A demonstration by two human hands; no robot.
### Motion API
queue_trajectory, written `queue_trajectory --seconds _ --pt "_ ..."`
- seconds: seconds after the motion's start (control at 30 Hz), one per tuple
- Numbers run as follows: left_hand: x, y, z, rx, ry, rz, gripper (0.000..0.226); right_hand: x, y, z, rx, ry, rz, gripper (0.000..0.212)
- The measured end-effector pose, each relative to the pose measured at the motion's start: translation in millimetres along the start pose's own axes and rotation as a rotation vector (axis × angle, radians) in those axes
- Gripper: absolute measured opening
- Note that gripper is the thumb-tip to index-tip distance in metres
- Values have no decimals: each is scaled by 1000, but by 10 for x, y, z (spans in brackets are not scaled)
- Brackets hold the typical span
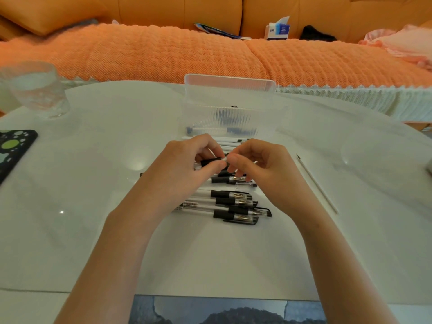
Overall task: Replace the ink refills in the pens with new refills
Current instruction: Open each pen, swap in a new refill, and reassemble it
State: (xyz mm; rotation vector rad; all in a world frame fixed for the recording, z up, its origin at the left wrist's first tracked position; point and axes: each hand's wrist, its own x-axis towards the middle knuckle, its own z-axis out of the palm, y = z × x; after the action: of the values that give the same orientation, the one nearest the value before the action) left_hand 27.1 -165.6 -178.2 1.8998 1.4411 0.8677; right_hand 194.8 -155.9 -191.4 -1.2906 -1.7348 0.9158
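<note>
Between left hand point(184, 166) and right hand point(265, 167) spans the pinched pen point(210, 162).

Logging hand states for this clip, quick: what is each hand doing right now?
Left hand: grips a black pen part.
Right hand: pinches a thin white refill at that part's end.

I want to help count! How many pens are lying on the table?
6 visible: four pens bunched at the front, two more just under the right hand. The left hand grips a seventh pen, the right a refill. Others may hide under the hands.
</note>
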Motion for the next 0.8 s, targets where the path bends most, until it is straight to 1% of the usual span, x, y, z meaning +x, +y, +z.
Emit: queue_trajectory --seconds 0.13,0.17,0.2,0.27,0.37,0.43,0.57,0.6,0.63,0.73,0.8 --pt "-1 6 13 -2 -2 2 8 8 0 -7 -2 -22 28 34" --pt "-2 8 16 4 -4 3 8 11 0 -18 -10 -13 22 38" --pt "-1 9 18 7 -6 5 9 13 -3 -38 -15 -2 17 35" --pt "1 5 18 8 -6 9 10 8 -5 -85 -9 -6 14 20" --pt "5 -4 13 19 -8 11 11 -2 9 -107 -14 -63 10 11" --pt "2 -7 11 17 -13 5 11 -3 12 -83 0 -71 18 5" --pt "-6 -1 7 10 -11 -2 10 -1 20 -39 -2 -49 50 31" --pt "-6 0 6 9 -11 -4 10 -2 17 -44 1 -41 45 33" --pt "-5 0 5 6 -10 -6 10 -1 17 -51 -1 -37 36 31" --pt "0 0 1 7 -9 -4 10 -6 7 -67 17 -61 14 11" --pt "5 0 -2 22 -19 -3 12 -10 10 -57 32 -76 18 8"
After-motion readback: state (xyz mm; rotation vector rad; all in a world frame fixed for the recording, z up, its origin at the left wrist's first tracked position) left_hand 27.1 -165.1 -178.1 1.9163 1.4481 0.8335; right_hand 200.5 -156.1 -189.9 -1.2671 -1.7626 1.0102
